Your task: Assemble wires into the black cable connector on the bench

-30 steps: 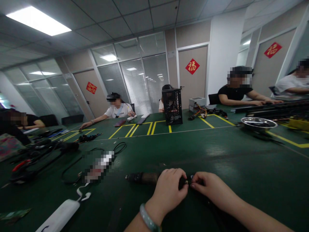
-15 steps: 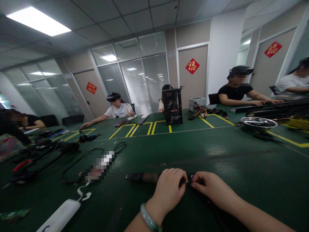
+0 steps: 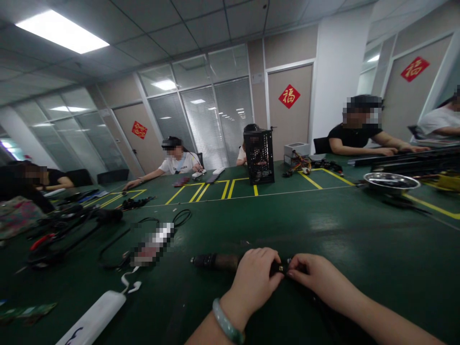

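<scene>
A cylindrical electric screwdriver [image 3: 225, 262] with a brown body, black collar and small silver tip lies on the green table, tip toward the left. My left hand [image 3: 256, 273], with a jade-coloured bangle at its wrist, is closed over its rear end. At that end a small brass-coloured spot [image 3: 281, 268] shows beside my left fingertips. My right hand [image 3: 311, 273] is closed in a pinch just right of it, thumb and forefinger together. What it pinches is dark and mostly hidden by the fingers. A dark cord seems to run down below my right hand.
To the left lie a white power strip [image 3: 95, 318], a cable, a green circuit board [image 3: 28, 311] and black tools with a red part [image 3: 42, 242]. A black computer case [image 3: 261, 157] stands across the table. A metal bowl [image 3: 391, 182] sits at right. Several people sit around.
The whole view has shifted slightly, so things sit a little further right. My hands stay together at the screwdriver's rear end, with the fingers barely moved.
</scene>
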Demonstrator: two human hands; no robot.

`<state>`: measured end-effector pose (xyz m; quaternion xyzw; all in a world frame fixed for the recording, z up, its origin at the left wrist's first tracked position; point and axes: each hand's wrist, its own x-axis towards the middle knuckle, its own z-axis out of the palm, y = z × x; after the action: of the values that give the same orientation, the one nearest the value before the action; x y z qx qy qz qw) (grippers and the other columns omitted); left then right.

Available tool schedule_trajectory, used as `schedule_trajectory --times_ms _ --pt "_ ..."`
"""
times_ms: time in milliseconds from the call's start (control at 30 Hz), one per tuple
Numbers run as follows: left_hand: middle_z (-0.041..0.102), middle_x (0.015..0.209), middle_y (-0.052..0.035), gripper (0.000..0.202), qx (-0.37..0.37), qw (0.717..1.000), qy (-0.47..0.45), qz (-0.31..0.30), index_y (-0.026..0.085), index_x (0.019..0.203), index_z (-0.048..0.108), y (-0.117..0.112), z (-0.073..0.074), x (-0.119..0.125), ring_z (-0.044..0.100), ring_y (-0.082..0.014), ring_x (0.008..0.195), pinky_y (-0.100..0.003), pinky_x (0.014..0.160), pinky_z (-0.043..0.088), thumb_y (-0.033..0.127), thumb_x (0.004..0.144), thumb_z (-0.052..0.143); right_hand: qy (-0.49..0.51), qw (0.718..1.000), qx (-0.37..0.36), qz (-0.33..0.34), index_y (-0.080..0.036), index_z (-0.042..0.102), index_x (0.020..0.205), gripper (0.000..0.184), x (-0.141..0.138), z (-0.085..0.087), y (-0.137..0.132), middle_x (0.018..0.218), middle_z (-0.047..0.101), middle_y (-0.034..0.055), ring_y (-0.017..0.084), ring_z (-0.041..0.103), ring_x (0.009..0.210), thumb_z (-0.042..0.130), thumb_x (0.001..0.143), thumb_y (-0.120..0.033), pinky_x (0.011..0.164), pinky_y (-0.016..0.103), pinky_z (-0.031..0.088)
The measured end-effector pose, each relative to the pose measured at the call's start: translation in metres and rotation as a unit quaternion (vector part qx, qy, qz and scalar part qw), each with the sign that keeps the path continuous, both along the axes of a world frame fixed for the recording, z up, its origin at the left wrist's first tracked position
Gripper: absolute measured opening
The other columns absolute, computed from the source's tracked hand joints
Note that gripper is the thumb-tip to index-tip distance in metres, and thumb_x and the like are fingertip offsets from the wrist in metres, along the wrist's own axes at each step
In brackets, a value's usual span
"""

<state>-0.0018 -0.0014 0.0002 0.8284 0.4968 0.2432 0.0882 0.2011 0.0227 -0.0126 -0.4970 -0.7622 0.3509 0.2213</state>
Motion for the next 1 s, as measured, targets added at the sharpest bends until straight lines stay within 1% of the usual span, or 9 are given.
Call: schedule_trajectory --times_ms 200,367,467,567,633,733,800,900,1000 --pt "0.065 0.103 0.0041 0.014 0.008 1.000 0.005 -0.015 0.025 0.092 0.060 0.0008 0.0001 -0.0006 0.057 -0.0186 0.096 -0.034 0.088 0.040 0.018 0.083 0.068 -0.001 1.000 0.002 0.013 -0.022 0.067 0.080 0.012 0.0015 -0.0020 0.0033 0.078 0.071 -0.0022 0.016 0.065 0.072 0.060 0.084 -0.031 0.062 0.021 0.041" --pt "0.064 0.104 0.0037 0.016 0.010 1.000 0.014 -0.026 0.025 0.095 0.061 -0.0004 0.0021 0.0008 0.057 -0.0178 0.098 -0.034 0.090 0.040 0.013 0.085 0.062 0.001 1.000 0.003 0.018 -0.022 0.068 0.082 0.012 0.0021 -0.0044 0.0043 0.079 0.071 -0.0018 0.016 0.065 0.073 0.059 0.085 -0.030 0.062 0.022 0.042" --pt "0.065 0.102 0.0019 0.017 0.003 1.000 0.014 -0.009 0.025 0.098 0.060 -0.0019 0.0038 0.0015 0.058 -0.0190 0.096 -0.035 0.089 0.041 0.017 0.084 0.064 -0.002 1.000 -0.001 0.013 -0.022 0.068 0.081 0.012 0.0017 -0.0016 0.0033 0.078 0.071 -0.0015 0.017 0.065 0.073 0.060 0.084 -0.030 0.063 0.022 0.042" --pt "0.065 0.101 0.0013 0.013 -0.006 1.000 0.006 -0.001 0.024 0.095 0.060 -0.0029 0.0059 0.0016 0.058 -0.0198 0.095 -0.036 0.089 0.041 0.020 0.084 0.065 -0.006 1.000 -0.005 0.008 -0.022 0.068 0.081 0.012 0.0012 0.0018 0.0018 0.079 0.071 -0.0014 0.017 0.065 0.072 0.060 0.084 -0.030 0.062 0.022 0.042" --pt "0.065 0.103 0.0017 0.012 -0.009 1.000 0.007 -0.014 0.024 0.093 0.059 -0.0030 0.0069 0.0014 0.058 -0.0194 0.097 -0.036 0.090 0.041 0.016 0.084 0.062 -0.004 1.000 -0.004 0.006 -0.022 0.068 0.081 0.012 0.0010 0.0025 0.0012 0.080 0.072 -0.0014 0.017 0.065 0.072 0.060 0.084 -0.031 0.062 0.023 0.042" --pt "0.064 0.106 0.0027 0.020 -0.006 1.000 0.005 -0.022 0.025 0.095 0.059 -0.0031 0.0069 0.0011 0.057 -0.0188 0.099 -0.035 0.092 0.040 0.011 0.081 0.061 0.004 1.000 -0.007 0.010 -0.022 0.068 0.081 0.013 0.0011 0.0014 0.0011 0.080 0.072 -0.0014 0.017 0.065 0.073 0.059 0.085 -0.031 0.062 0.023 0.042" --pt "0.064 0.107 0.0025 0.020 -0.004 1.000 0.001 -0.012 0.025 0.098 0.058 -0.0032 0.0062 0.0009 0.057 -0.0190 0.099 -0.035 0.093 0.040 0.014 0.081 0.062 0.004 1.000 -0.005 0.013 -0.022 0.068 0.081 0.013 0.0013 0.0007 0.0013 0.080 0.072 -0.0013 0.017 0.065 0.073 0.059 0.085 -0.031 0.063 0.023 0.042" --pt "0.064 0.105 0.0005 0.016 -0.006 1.000 -0.002 -0.003 0.024 0.098 0.058 -0.0033 0.0056 0.0008 0.058 -0.0204 0.097 -0.036 0.091 0.041 0.020 0.083 0.063 -0.006 1.000 0.002 0.016 -0.022 0.068 0.081 0.013 0.0011 0.0009 0.0015 0.079 0.072 -0.0007 0.018 0.065 0.073 0.059 0.084 -0.031 0.063 0.023 0.043" --pt "0.064 0.105 0.0002 0.014 -0.006 1.000 0.002 -0.011 0.023 0.095 0.058 -0.0033 0.0057 0.0011 0.058 -0.0206 0.098 -0.036 0.092 0.040 0.018 0.083 0.063 -0.010 1.000 0.001 0.016 -0.021 0.068 0.082 0.014 0.0008 0.0014 0.0017 0.079 0.072 -0.0002 0.018 0.065 0.073 0.058 0.084 -0.031 0.063 0.023 0.043"
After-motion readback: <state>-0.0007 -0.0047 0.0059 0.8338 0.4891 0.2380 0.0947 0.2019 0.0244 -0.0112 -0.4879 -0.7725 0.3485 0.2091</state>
